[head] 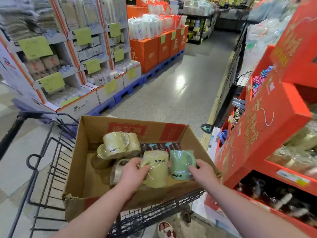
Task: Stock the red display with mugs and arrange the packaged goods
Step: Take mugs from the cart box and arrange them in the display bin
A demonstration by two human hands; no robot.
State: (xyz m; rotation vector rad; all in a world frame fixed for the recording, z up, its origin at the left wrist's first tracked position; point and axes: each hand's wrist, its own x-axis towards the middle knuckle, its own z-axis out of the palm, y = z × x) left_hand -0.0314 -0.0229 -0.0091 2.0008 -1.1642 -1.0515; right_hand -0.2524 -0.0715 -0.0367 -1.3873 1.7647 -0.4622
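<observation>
Lifting two film-wrapped mugs at once looks like the main risk in the head view. The slick wrap could let one slide, and the two mugs touch each other, so they may knock together on the way to the red display (pixel 267 127), which stands to the right of the right hand. The near rim of the cardboard box (pixel 130 200), under the forearms, could also catch a mug and jolt it.

The left hand (pixel 133 170) grips the yellow mug (pixel 157 170), its fingers curled round the handle. The right hand (pixel 203 172) clasps the side of the green mug (pixel 181 163), with its thumb and fingers bent round it. Both mugs are inside the box, which rides in a wire cart (pixel 151 215). More yellow mugs (pixel 116 145) lie beyond the left hand, and dark packets (pixel 158 146) lie beyond both hands.
</observation>
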